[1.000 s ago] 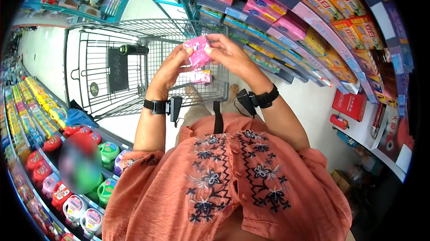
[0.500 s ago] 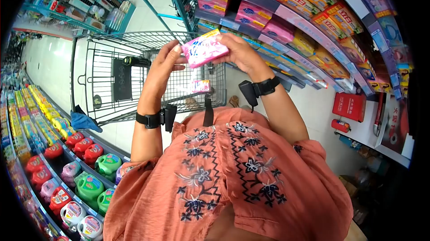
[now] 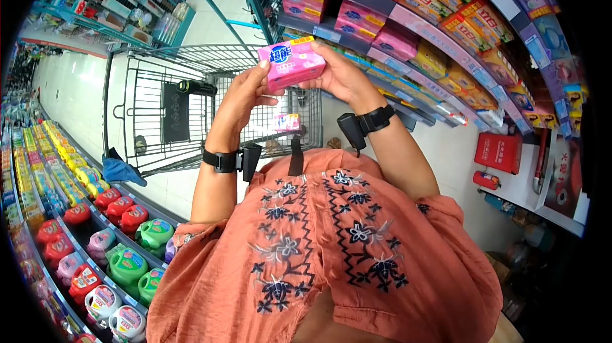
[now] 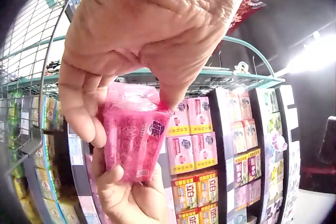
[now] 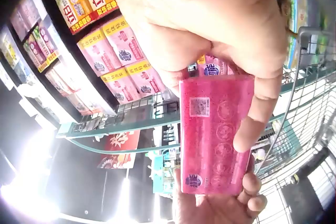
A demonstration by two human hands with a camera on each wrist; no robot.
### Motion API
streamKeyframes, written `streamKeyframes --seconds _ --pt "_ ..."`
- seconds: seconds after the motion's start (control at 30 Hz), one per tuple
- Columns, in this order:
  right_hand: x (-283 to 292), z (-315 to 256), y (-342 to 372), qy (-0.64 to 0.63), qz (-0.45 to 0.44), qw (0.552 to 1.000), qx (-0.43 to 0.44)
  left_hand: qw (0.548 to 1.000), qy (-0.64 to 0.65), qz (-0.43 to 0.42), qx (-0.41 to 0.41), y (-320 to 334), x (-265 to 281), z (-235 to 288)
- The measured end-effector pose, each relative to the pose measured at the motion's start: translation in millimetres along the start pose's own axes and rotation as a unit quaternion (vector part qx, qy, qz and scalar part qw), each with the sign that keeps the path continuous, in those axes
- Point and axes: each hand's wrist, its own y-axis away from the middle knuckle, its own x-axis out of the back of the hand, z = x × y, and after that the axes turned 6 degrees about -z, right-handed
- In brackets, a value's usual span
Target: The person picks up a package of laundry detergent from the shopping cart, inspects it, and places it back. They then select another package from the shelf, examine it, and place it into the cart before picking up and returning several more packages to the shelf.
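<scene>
Both hands hold a pink plastic-wrapped pack of soap point(image 3: 294, 65) up in front of the body, over the cart's near right part. Its front, with blue lettering and a yellow corner strip, faces the head camera. My left hand point(image 3: 242, 94) pinches the left end, thumb in front and fingers behind. At the other end my right hand point(image 3: 345, 76) grips the pack between thumb and fingers. A pink side with a printed code point(image 5: 199, 107) shows in the right wrist view. In the left wrist view the wrapper's folded end point(image 4: 134, 98) lies between thumb and fingers.
Below the hands stands a wire shopping cart point(image 3: 150, 167) with another pink pack point(image 3: 286, 122) and a dark bottle point(image 3: 196, 88). Shelves of boxed soap point(image 3: 360, 21) rise on the right. Detergent bottles point(image 3: 127, 266) line the left. A fire extinguisher point(image 3: 486, 180) stands at right.
The pack has turned from a small end view to its lettered front facing the head camera. My left hand's thumb, off the front half a second ago, now presses the left end.
</scene>
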Motion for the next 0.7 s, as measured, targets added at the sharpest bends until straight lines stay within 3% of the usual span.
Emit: streamKeyframes --seconds 0.3,0.53,0.7 --pt "-5 -15 20 0.075 -0.002 0.993 -0.095 0.999 -0.019 0.031 -0.025 1 0 5" --pt "7 -14 20 0.053 -0.054 0.997 -0.035 0.999 -0.011 -0.028 -0.032 9 -1 10" --pt "-8 -20 29 0.106 -0.039 0.994 0.014 0.993 -0.033 -0.052 -0.097 8 -1 7"
